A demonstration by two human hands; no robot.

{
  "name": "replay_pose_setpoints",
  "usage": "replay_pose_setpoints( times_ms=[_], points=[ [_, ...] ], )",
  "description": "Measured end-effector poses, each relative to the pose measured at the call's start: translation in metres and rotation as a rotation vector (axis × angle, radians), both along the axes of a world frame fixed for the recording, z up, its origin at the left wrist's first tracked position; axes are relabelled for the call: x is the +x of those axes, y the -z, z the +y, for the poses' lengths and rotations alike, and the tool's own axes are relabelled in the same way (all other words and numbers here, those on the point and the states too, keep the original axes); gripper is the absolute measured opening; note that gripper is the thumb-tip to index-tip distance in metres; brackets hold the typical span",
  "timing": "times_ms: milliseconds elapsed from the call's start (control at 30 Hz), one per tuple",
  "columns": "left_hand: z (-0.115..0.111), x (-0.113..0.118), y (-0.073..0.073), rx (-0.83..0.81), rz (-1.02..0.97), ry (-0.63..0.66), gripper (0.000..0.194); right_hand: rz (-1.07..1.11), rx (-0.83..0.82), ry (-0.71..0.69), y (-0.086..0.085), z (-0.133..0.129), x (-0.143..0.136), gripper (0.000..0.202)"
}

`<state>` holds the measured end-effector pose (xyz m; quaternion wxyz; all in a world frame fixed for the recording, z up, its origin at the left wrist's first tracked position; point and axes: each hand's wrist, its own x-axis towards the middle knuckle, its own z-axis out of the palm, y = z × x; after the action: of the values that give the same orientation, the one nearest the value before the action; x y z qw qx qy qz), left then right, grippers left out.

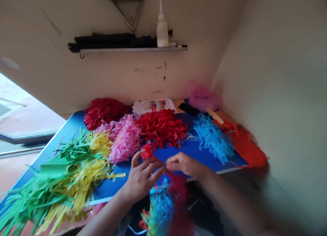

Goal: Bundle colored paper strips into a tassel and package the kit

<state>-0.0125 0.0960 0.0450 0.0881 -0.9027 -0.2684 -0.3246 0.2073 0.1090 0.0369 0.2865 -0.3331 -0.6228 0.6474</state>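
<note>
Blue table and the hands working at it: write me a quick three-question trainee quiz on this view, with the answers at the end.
1. Which of these stands on the shelf? A: a cup. B: a bottle. C: a lamp.
2. True or false: the left hand and right hand are spread wide apart.
3. Fill in: in the picture, the blue fringe lies to the ____ of the yellow fringe.

Key: 1 B; 2 false, their fingertips meet or nearly do; 3 right.
</note>
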Motion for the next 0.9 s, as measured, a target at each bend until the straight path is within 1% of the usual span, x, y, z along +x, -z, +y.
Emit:
replay_pose_setpoints(
  times_ms=[33, 67, 100, 167, 267, 333, 433, 533, 633, 700, 800, 833, 900],
  points=[
    [-0.002, 0.002, -0.003, -0.015, -0.019, 0.008, 0.02, 0.076, -0.135, -0.02, 0.005, 0.001, -0.003, 0.038],
    [-0.003, 0.004, -0.003, -0.034, -0.044, 0.014, 0.02, 0.137, -0.226, 0.003, 0.011, 0.001, -0.006, 0.037],
    [-0.005, 0.006, -0.003, -0.051, -0.077, 0.017, 0.019, 0.19, -0.273, 0.053, 0.018, 0.001, -0.009, 0.036],
    [-0.007, 0.009, 0.002, -0.081, -0.161, 0.022, 0.019, 0.288, -0.278, 0.165, 0.03, -0.004, -0.015, 0.032],
    [-0.013, 0.013, 0.01, -0.168, -0.289, -0.022, 0.017, 0.401, -0.218, 0.251, 0.04, -0.015, -0.022, 0.024],
    [-0.017, 0.017, 0.014, -0.248, -0.371, -0.086, 0.013, 0.44, -0.206, 0.307, 0.041, -0.021, -0.027, 0.021],
    [-0.024, 0.024, 0.021, -0.315, -0.48, -0.145, 0.01, 0.481, -0.269, 0.392, 0.038, -0.027, -0.032, 0.02],
    [-0.029, 0.027, 0.026, -0.382, -0.523, -0.115, 0.013, 0.481, -0.279, 0.404, 0.033, -0.03, -0.034, 0.023],
    [-0.029, 0.027, 0.028, -0.496, -0.559, -0.071, 0.015, 0.497, -0.211, 0.431, 0.029, -0.031, -0.035, 0.016],
    [-0.026, 0.025, 0.029, -0.544, -0.59, -0.036, 0.017, 0.538, -0.203, 0.46, 0.027, -0.032, -0.035, 0.016],
    [-0.021, 0.023, 0.031, -0.542, -0.605, 0.025, 0.019, 0.607, -0.259, 0.464, 0.027, -0.031, -0.037, 0.022],
    [-0.021, 0.023, 0.033, -0.527, -0.605, 0.02, 0.02, 0.608, -0.244, 0.468, 0.027, -0.03, -0.038, 0.022],
    [-0.021, 0.026, 0.036, -0.463, -0.594, -0.045, 0.021, 0.555, -0.124, 0.502, 0.027, -0.031, -0.041, 0.017]
  ],
)
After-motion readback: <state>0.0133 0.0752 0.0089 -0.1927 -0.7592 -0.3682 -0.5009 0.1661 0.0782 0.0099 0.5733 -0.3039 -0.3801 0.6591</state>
